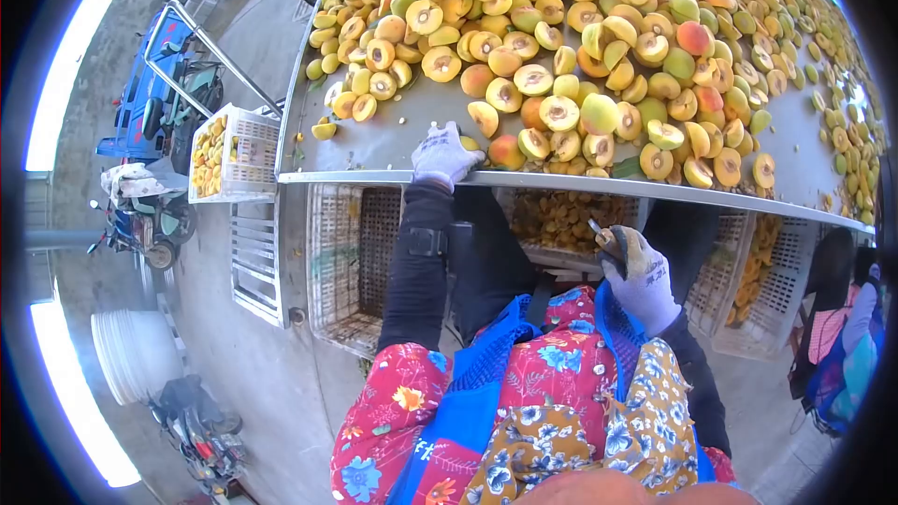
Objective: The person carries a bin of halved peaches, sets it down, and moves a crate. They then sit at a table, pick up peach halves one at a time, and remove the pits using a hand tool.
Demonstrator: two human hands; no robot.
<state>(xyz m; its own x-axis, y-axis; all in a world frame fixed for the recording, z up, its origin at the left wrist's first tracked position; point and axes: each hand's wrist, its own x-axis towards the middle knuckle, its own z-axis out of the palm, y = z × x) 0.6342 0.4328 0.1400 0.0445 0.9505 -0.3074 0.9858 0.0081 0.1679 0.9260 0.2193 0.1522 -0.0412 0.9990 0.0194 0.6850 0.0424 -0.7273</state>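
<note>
My left hand (447, 155), in a pale knitted glove, rests over the near edge of the metal table (421, 122). Its fingers reach onto the tabletop, spread a little, beside a small yellow fruit piece (470, 143). Across the table lies a heap of yellow stone fruit (561, 84) like peaches or apricots, many cut in half with brown centres showing. My right hand (644, 276), gloved with a dark, stained palm side, is in front of the table edge above my lap. It is closed round a small knife-like tool (595, 225), of which only the metal tip shows.
Below the table stand white plastic crates (339, 262), with fruit pieces in a crate (561, 215) between my knees. To the left are a fruit-filled crate (224, 154) on a metal stand, stacked white tubs (140, 346) and scooters (196, 421). Another person (847, 346) sits at far right.
</note>
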